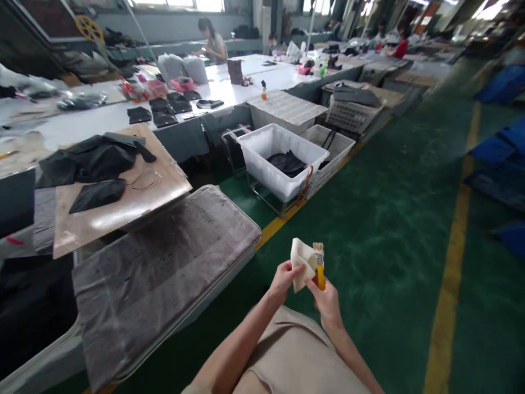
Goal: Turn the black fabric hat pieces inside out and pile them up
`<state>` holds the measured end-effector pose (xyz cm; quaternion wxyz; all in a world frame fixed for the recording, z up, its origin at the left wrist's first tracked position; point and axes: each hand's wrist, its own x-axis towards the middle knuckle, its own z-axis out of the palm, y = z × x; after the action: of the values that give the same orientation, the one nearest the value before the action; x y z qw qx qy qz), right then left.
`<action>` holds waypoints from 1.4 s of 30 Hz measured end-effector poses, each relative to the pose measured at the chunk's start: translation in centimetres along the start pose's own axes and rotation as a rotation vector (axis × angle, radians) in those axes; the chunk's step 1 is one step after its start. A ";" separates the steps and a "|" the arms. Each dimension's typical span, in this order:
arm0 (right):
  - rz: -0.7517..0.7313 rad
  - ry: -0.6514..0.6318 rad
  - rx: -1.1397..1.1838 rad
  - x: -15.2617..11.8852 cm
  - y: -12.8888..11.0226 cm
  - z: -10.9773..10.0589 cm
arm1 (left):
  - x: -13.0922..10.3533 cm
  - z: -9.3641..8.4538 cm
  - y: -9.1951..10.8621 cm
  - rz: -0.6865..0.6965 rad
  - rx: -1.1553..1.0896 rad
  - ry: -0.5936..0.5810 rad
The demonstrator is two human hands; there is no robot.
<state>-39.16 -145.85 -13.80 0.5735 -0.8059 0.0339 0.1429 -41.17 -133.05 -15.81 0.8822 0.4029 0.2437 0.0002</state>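
My left hand (284, 279) pinches a folded piece of cream cloth (302, 257) in front of my body. Beside it, my right hand (327, 298) grips a brush (320, 273) with a yellow handle, its pale bristles pointing up. The brush head is next to the cloth's right edge, and my right thumb seems to touch the cloth's lower part. Both hands are over the green floor, just right of a bench top covered in stained grey-brown material (172, 273).
Black fabric pieces (98, 158) lie on a brown board (164, 189) at the left. A white tub (274, 137) on a metal stand holds black pieces. Long white worktables (229, 82) run behind, with a seated person (215, 46). Blue stacks (500, 142) stand beyond the yellow floor line (455, 241).
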 end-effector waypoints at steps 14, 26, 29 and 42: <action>0.062 -0.458 0.140 22.6 -8.7 14.5 | 12.8 -7.8 13.5 0.353 0.546 0.646; -0.170 -0.873 -0.166 42.1 -14.9 20.8 | 32.8 -4.6 25.6 0.595 1.155 0.853; -0.220 -0.946 -0.223 45.7 -15.8 21.4 | 35.6 -5.2 27.2 0.564 1.163 0.848; -0.156 -1.173 -0.279 51.0 -18.1 28.4 | 39.8 -10.6 31.2 0.352 1.311 0.876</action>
<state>8.18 -107.59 -19.51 0.3945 -0.6604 -0.3661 0.5237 -4.53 -96.60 -16.67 0.2781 0.8342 0.4508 0.1539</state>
